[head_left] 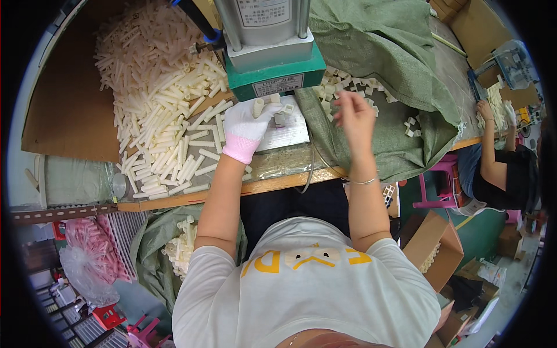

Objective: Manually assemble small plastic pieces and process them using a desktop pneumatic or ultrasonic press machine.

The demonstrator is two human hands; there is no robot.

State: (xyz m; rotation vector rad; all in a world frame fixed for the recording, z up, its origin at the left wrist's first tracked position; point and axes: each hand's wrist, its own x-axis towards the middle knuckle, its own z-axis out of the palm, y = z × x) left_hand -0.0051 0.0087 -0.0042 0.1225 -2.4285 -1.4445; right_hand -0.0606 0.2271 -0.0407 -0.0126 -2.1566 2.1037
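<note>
My left hand (242,124), in a white glove with a pink cuff, is closed around a cream plastic tube (258,108) under the green head of a bench press (278,76). Beside its fingertips, a small white square piece (288,108) is at the metal block (280,119) on the press's silver base plate (293,136). To the right, my bare right hand (355,119) is raised over small white square pieces (332,84) on a green woven sack (386,148). Its fingers are bent together; what they hold, if anything, is too small to make out.
Loose cream tubes (168,124) are heaped at the left against a cardboard sheet (69,93). The wooden bench edge (278,184) runs before me. Below it stands a sack of pieces (180,246). At the far right another person (502,168) works at a bench.
</note>
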